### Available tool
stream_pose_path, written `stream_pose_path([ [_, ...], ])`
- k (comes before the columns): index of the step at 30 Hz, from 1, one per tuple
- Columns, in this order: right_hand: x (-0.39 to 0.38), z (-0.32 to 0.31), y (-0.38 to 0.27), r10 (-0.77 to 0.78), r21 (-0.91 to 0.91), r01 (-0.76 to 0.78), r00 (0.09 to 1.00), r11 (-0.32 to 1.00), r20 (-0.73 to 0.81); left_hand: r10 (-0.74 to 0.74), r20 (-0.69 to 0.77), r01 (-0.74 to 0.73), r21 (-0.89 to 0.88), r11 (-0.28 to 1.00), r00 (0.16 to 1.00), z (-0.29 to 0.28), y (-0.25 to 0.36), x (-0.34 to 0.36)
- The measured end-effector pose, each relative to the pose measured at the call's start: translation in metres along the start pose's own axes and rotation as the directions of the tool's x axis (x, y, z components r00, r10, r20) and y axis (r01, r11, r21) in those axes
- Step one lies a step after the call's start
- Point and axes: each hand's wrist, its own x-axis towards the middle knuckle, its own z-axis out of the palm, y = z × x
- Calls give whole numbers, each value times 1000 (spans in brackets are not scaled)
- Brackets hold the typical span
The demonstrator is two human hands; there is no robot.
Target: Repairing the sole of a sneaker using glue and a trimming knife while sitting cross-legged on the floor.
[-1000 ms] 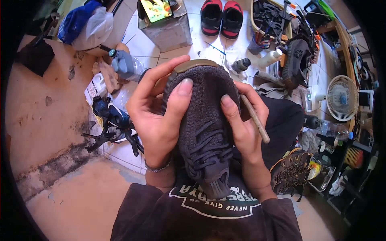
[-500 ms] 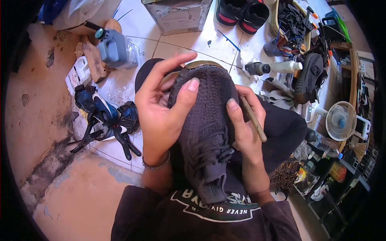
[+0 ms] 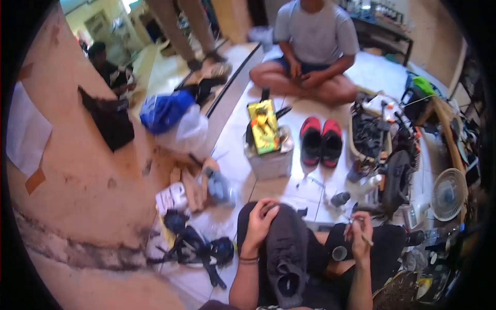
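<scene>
My left hand (image 3: pixel 259 227) grips the toe of a dark grey knit sneaker (image 3: pixel 287 248), which points away from me along my lap with its opening nearest me. My right hand (image 3: pixel 360 232) is closed on a thin wooden-handled tool (image 3: pixel 367 241), held apart from the sneaker on its right; the tip is too small to make out clearly. A small translucent cup (image 3: pixel 339 254) is below and left of my right hand, between my legs. Black clamps (image 3: pixel 212 271) lie to my left.
A co-worker (image 3: pixel 318 46) sits cross-legged ahead; others are at the upper left. A metal tin (image 3: pixel 268 168), red-and-black shoes (image 3: pixel 330 144), a basket of black items (image 3: pixel 369 134), bottles (image 3: pixel 371 183) and a fan (image 3: pixel 447 194) surround me, with a wall (image 3: pixel 88 196) at left.
The view has tilted up, showing the co-workers. My right hand has left the sneaker's side and moved rightward with the tool. My left hand still holds the sneaker.
</scene>
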Motion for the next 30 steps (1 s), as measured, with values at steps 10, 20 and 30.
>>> stream_pose_path([
  [10, -18, -19, 28, -4, 134, 18, 995, 991, -103, -165, -32, 145, -331, 932, 986, -36, 9, -12],
  [20, -15, -42, 69, 30, 331, 28, 985, 943, -169, -121, -83, 85, -342, 936, 989, -37, -7, -16],
  [30, -14, -42, 87, -28, 357, 121, 967, 926, -254, -92, -14, 86, -244, 966, 996, -38, -6, -12],
])
